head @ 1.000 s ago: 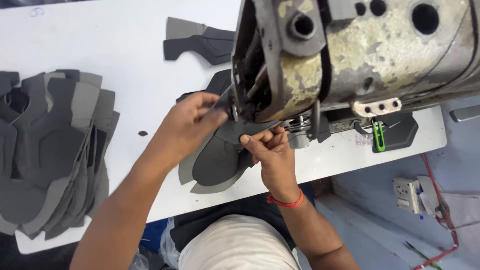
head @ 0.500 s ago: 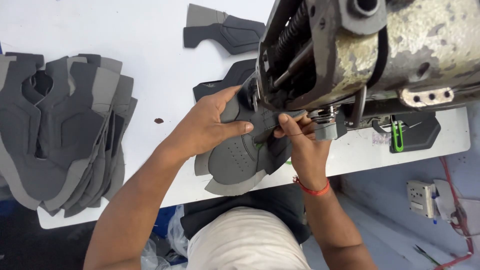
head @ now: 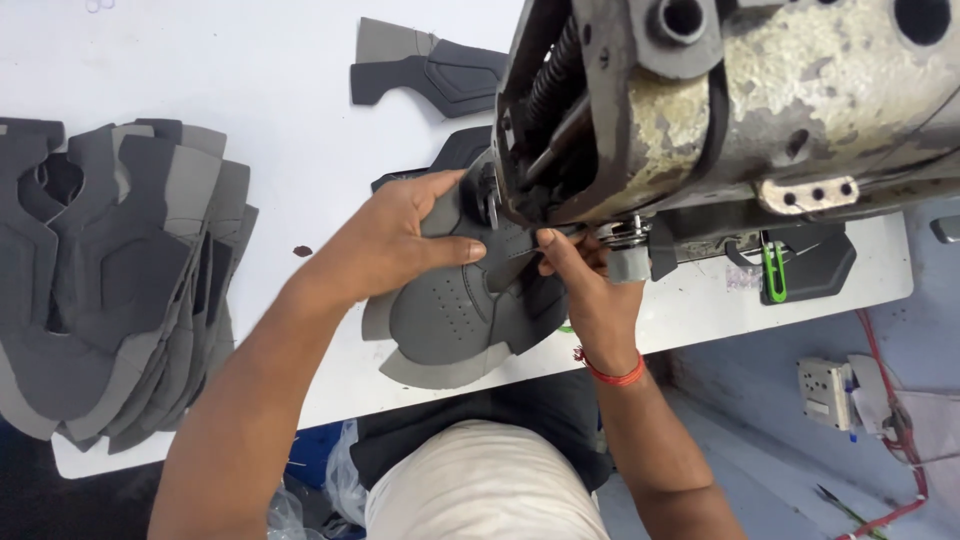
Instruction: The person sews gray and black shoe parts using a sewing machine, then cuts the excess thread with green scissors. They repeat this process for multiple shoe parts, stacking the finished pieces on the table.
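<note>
A dark grey shoe upper piece lies on the white table under the head of a worn sewing machine. My left hand lies flat on the piece, fingers spread and thumb out, pressing it down by the needle area. My right hand, with a red thread band at the wrist, pinches the edge of the piece right below the machine's presser foot. The needle itself is hidden behind the machine head.
A tall fanned stack of grey cut upper pieces sits at the table's left. A separate dark piece lies at the back. A green-handled tool rests on a black plate at the right. A socket box sits below.
The view has shifted, so the machine and stack sit further right. My hands stay on the upper piece, which has turned slightly under the machine head.
</note>
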